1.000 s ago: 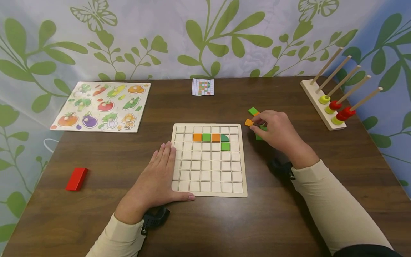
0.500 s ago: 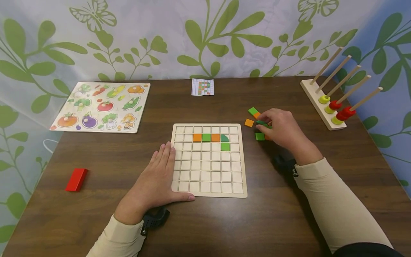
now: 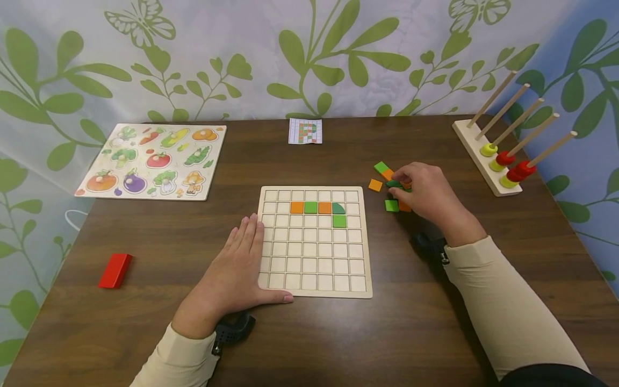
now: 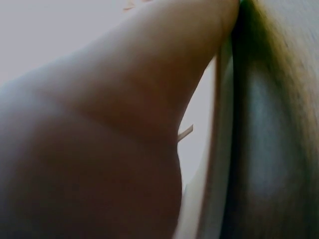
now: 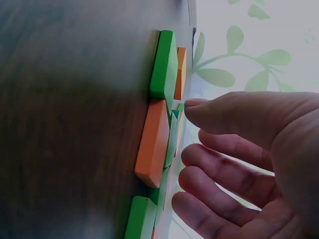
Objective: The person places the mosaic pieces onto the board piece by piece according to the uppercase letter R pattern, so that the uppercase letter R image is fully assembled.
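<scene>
Pale wood catches my eye first in the head view: the square grid board (image 3: 310,248) lies mid-table, and I see the left hand (image 3: 237,260) resting at its near left corner, fingers straight along the left edge, thumb stretched along the near edge, holding nothing. In the second row sit an orange tile (image 3: 297,207), a green tile (image 3: 311,207), another orange tile (image 3: 325,207) and a dark green quarter-round (image 3: 338,208), with a lower green tile (image 3: 339,221) directly beneath it. Right of the board, the right hand (image 3: 422,193) is over the loose tiles (image 3: 375,185), thumb and fingers bent, tips at a dark green piece (image 3: 393,184); I cannot tell whether they pinch it. A pattern card (image 3: 305,131) lies near the far edge, between a vegetable puzzle (image 3: 180,166) and a peg stand (image 3: 471,141); a red block (image 3: 115,270) lies at left.

My left wrist view gives mostly a blur of that hand, the board's rim running beside it.

In my right wrist view, the thumb tip is just beside the tiles, the other fingers loosely bent; a bright green tile (image 5: 162,67) and an orange one (image 5: 152,144) lie end to end
</scene>
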Demonstrator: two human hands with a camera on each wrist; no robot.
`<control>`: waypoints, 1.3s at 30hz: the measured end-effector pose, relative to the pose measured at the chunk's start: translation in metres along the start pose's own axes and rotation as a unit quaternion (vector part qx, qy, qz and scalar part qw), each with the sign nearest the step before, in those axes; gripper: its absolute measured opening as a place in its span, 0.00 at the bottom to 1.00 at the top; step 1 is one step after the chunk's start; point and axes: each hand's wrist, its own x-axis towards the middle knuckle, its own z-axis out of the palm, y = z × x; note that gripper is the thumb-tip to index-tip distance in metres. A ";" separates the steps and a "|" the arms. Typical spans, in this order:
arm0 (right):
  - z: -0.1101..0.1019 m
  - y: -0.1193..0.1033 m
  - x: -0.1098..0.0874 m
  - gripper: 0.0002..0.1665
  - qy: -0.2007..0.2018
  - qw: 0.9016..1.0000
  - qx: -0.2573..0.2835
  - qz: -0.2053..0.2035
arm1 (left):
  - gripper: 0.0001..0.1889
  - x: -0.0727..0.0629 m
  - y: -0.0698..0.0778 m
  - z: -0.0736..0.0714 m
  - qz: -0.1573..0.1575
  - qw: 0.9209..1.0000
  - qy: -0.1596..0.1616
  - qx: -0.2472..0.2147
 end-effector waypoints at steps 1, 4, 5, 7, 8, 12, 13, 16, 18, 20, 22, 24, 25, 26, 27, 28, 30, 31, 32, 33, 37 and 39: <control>0.000 0.000 0.000 0.18 -0.003 1.000 0.000 0.005 | 0.80 0.000 0.000 0.000 0.000 1.000 0.000 0.000; 0.001 0.000 0.002 0.18 -0.011 1.000 0.002 0.016 | 0.79 0.000 0.001 0.000 0.000 1.000 -0.001 -0.002; 0.001 0.000 0.003 0.18 -0.014 1.000 0.002 0.019 | 0.79 0.000 0.001 0.000 0.000 1.000 -0.001 -0.003; 0.001 0.001 0.004 0.19 -0.019 1.000 -0.001 0.022 | 0.79 0.000 0.001 0.000 0.001 1.000 -0.001 -0.003; 0.001 0.001 0.005 0.19 -0.021 1.000 -0.003 0.022 | 0.79 0.000 0.001 0.000 0.001 1.000 0.000 -0.004; 0.002 0.000 0.006 0.19 -0.028 0.999 -0.014 0.026 | 0.80 0.000 0.001 0.000 0.001 1.000 0.001 -0.003; 0.002 0.000 0.007 0.19 -0.030 0.999 -0.017 0.027 | 0.80 0.000 0.001 0.000 0.001 1.000 0.001 -0.003; 0.003 -0.001 0.008 0.19 -0.034 0.999 -0.021 0.029 | 0.80 0.000 0.001 0.000 0.001 1.000 0.002 -0.003; 0.003 -0.002 0.009 0.20 -0.035 0.999 -0.024 0.029 | 0.80 0.000 0.001 0.000 0.000 1.000 0.002 -0.003; 0.004 -0.002 0.010 0.20 -0.035 0.999 -0.030 0.027 | 0.80 0.000 0.001 0.000 0.001 1.000 0.003 -0.003; 0.004 -0.002 0.011 0.20 -0.035 0.998 -0.035 0.025 | 0.80 0.000 0.001 0.000 0.001 1.000 0.004 -0.003; 0.005 -0.002 0.011 0.19 -0.035 0.998 -0.038 0.024 | 0.80 0.000 0.001 0.000 0.002 1.000 0.004 -0.002; 0.005 -0.002 0.012 0.19 -0.034 0.998 -0.039 0.023 | 0.80 0.000 0.001 0.000 0.002 1.000 0.004 -0.002; 0.005 -0.003 0.012 0.19 -0.034 0.998 -0.039 0.023 | 0.80 0.000 0.001 0.000 0.001 1.000 0.004 -0.002; 0.005 -0.003 0.012 0.18 -0.032 0.998 -0.040 0.022 | 0.80 0.000 0.001 0.000 0.001 1.000 0.004 -0.002; 0.006 -0.003 0.013 0.18 -0.031 0.999 -0.039 0.021 | 0.80 0.000 0.001 0.000 0.001 1.000 0.004 -0.002; 0.006 -0.004 0.013 0.17 -0.027 0.999 -0.040 0.019 | 0.80 0.000 0.000 0.000 0.001 1.000 0.004 -0.002; 0.006 -0.004 0.013 0.17 -0.025 0.999 -0.040 0.017 | 0.80 -0.001 0.000 0.000 0.001 1.000 0.004 -0.002; 0.006 -0.004 0.013 0.16 -0.023 0.999 -0.039 0.016 | 0.80 -0.001 0.001 0.000 0.001 1.000 0.005 -0.002; 0.006 -0.004 0.013 0.16 -0.020 0.999 -0.040 0.015 | 0.80 0.000 0.001 0.000 0.001 1.000 0.005 -0.003; 0.007 -0.003 0.013 0.14 -0.015 0.999 -0.034 0.008 | 0.80 0.000 0.001 0.000 0.000 1.000 0.005 -0.003; 0.007 -0.002 0.013 0.13 -0.014 0.999 -0.032 0.005 | 0.80 0.000 0.001 0.000 0.000 1.000 0.004 -0.002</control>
